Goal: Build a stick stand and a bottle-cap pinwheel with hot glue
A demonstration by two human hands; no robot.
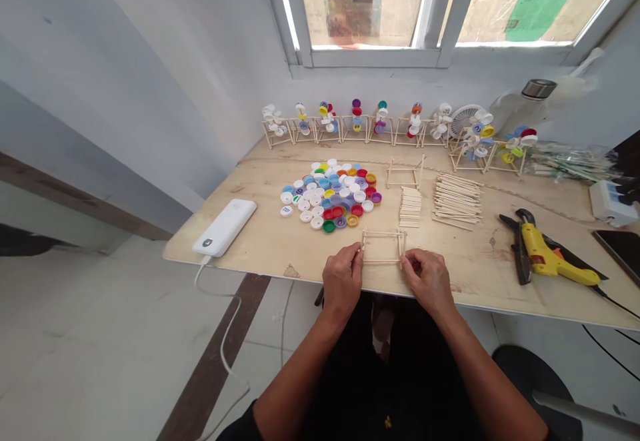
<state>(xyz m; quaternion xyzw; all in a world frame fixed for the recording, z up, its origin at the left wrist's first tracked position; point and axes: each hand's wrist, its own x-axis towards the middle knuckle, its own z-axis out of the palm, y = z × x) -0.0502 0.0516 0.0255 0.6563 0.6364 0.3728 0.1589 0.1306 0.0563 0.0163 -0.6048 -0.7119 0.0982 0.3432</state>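
Note:
A small frame of thin wooden sticks (383, 262) is at the table's front edge, between my two hands. My left hand (344, 274) pinches its left side with closed fingers. Its right side is pinched between the thumb and fingers of my right hand (427, 274). Behind it stands another stick frame (404, 183). A short stack of small sticks (411, 208) and a larger pile of longer sticks (457, 200) lie to the right. Many coloured bottle caps (330, 194) are heaped to the left.
Several stick frames with cap wheels (357, 128) line the back by the wall. A yellow glue gun (545, 254) on a black stand and a phone (620, 251) lie at right. A white power bank (225, 228) with a cable is at left. A bottle (530, 111) stands behind.

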